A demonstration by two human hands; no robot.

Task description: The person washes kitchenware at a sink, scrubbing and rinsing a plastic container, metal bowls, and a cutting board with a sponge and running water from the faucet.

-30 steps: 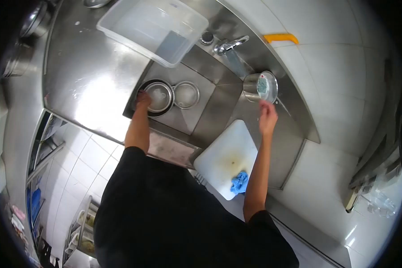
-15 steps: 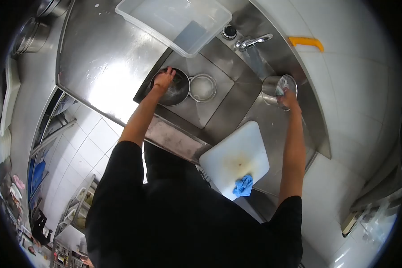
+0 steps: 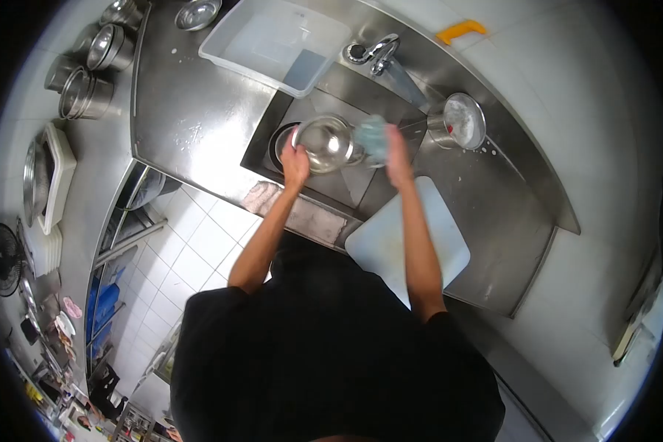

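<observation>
person at a steel sink [image 3: 361, 92], seen from above. the left hand [image 3: 296, 163] is closed on the near left rim of a metal bowl [image 3: 325, 144], which lies over the sink, partly covering a dark pan [image 3: 275, 146]; whether bowl and pan touch cannot be told. the right hand [image 3: 398, 158], blurred, grips a green scrubber [image 3: 373, 138] just beside the bowl's right side; contact between the two is unclear. right of the sink, a metal pot [image 3: 457, 122] with white suds stands near the tap [image 3: 384, 53]. a white board [image 3: 381, 243] lies beneath the right forearm. a plastic tub [image 3: 276, 44] rests at the sink's far left corner; a pinkish cloth [image 3: 295, 215] lies along the near edge.
</observation>
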